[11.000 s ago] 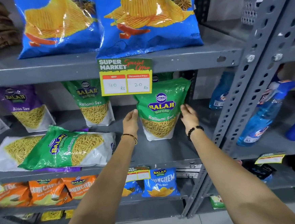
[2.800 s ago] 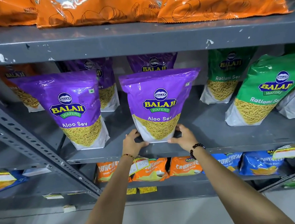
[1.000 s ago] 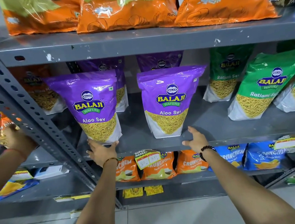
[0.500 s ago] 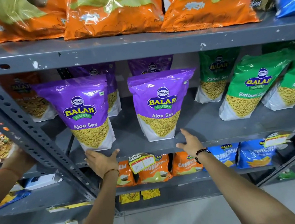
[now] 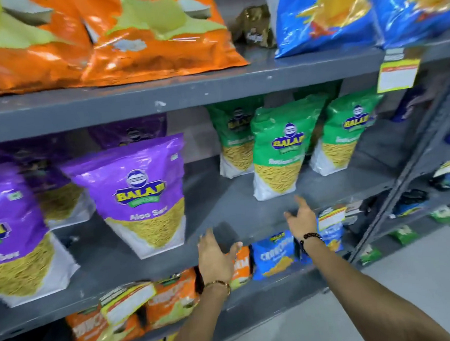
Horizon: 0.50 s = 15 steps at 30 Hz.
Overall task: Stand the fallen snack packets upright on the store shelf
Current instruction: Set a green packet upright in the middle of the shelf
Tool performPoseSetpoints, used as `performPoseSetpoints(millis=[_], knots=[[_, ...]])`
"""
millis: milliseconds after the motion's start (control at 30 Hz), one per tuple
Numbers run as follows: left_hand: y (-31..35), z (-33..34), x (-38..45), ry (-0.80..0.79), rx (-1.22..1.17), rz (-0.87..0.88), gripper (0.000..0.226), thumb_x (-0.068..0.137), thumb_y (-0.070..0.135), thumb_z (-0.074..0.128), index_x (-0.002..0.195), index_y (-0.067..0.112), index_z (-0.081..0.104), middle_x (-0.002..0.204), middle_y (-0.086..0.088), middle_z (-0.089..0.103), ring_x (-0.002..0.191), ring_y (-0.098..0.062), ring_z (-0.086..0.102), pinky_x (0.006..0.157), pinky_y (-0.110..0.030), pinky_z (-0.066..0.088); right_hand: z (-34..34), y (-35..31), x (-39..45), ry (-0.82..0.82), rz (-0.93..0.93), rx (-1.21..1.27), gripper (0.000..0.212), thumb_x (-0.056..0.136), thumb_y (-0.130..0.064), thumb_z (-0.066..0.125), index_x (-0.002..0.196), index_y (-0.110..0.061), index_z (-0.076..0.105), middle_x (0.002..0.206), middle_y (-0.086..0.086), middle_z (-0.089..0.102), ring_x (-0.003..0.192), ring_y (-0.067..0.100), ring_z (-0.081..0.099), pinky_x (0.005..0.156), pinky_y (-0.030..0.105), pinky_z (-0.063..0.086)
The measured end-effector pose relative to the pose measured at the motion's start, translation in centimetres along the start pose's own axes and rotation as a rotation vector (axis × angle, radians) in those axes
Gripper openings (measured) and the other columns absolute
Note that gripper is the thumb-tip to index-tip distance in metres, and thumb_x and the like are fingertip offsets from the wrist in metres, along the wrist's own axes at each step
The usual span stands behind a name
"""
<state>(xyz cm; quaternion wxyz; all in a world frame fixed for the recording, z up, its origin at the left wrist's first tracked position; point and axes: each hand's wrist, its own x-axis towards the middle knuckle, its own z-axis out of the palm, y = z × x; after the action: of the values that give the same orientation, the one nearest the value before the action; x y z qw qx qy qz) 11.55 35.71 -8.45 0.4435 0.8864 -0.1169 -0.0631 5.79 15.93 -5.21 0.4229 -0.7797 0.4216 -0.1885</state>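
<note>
On the middle shelf (image 5: 221,211), where green packets (image 5: 278,150) stand upright at one o'clock, both the left hand (image 5: 216,257) and right hand (image 5: 300,219) are held open and empty, so the nearest packet could be toppled by a hasty reach.

A shop aisle: grey steel shelves (image 5: 212,89) stocked with branded snack packets (image 5: 139,196) and price tags (image 5: 398,74).

grey metal shelving (image 5: 174,93) | perforated upright (image 5: 417,160) | pale tiled floor (image 5: 429,283)
</note>
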Motion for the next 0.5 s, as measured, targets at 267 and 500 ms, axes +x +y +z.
performPoseSetpoints(millis=[267, 500], knots=[[8.4, 7.9, 7.1, -0.105, -0.102, -0.101, 0.086, 0.073, 0.034, 0.074, 0.143, 0.008, 0.030, 0.146, -0.016, 0.041, 0.137, -0.031, 0.034, 0.117, -0.045, 0.020, -4.8, 1.6, 11.7, -0.315, -0.016, 0.175, 0.088, 0.078, -0.008, 0.070, 0.148, -0.013, 0.015, 0.155, 0.008, 0.025, 0.140, 0.027, 0.030, 0.110, 0.039, 0.032], [9.9, 9.8, 10.0, -0.157, -0.223, -0.177, 0.084, 0.073, 0.032, 0.075, 0.142, 0.012, 0.032, 0.151, -0.007, 0.034, 0.142, -0.028, 0.025, 0.117, -0.047, 0.023, -4.2, 1.5, 15.4, -0.635, -0.061, 0.219, 0.093, 0.071, -0.008, 0.076, 0.146, -0.017, 0.021, 0.152, 0.000, 0.031, 0.139, 0.022, 0.031, 0.114, 0.047, 0.029]])
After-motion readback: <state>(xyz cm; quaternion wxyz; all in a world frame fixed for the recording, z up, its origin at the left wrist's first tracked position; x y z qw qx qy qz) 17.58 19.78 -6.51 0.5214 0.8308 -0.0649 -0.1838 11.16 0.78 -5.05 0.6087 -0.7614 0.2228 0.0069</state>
